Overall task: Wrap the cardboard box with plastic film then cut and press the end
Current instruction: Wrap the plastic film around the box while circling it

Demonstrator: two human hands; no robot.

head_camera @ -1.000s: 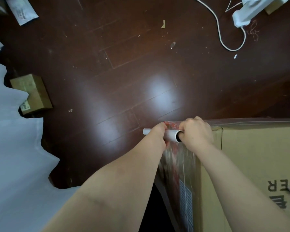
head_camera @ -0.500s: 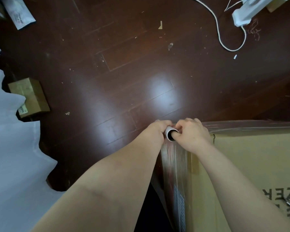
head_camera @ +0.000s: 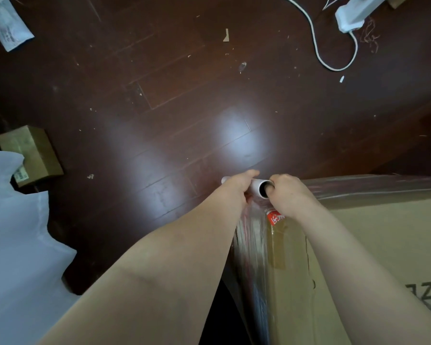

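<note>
Farthest left, a pale sheet (head_camera: 15,245) covers the near corner of the floor, and a small carton (head_camera: 30,155) with a label on its side sits just beyond the sheet's edge. A grey printed packet (head_camera: 8,28) lies in the top left corner. Dark wooden floor (head_camera: 159,83) spreads across the middle, dotted with specks and a cardboard scrap (head_camera: 226,36), with a bright patch of reflected light just beyond the hands.

Both bare forearms reach forward from the bottom edge. The left hand (head_camera: 237,185) is curled over the white tube of the roll (head_camera: 258,188), clasping it from above; a short stub of tube shows past the knuckles. The right hand (head_camera: 288,195) grips the tube's open right end, one digit tucked inside the hollow core and the others bent.

The roll is held at the far left corner of the cardboard box (head_camera: 371,245), which fills the lower right. Plastic film (head_camera: 254,245) runs from the roll down the box's left side in shiny wrinkled streaks, and more film lies across its far top edge. A red label (head_camera: 275,217) shows just below the right hand.

At the top right, a white cable (head_camera: 316,43) loops across the floor to a white power strip (head_camera: 351,13).
</note>
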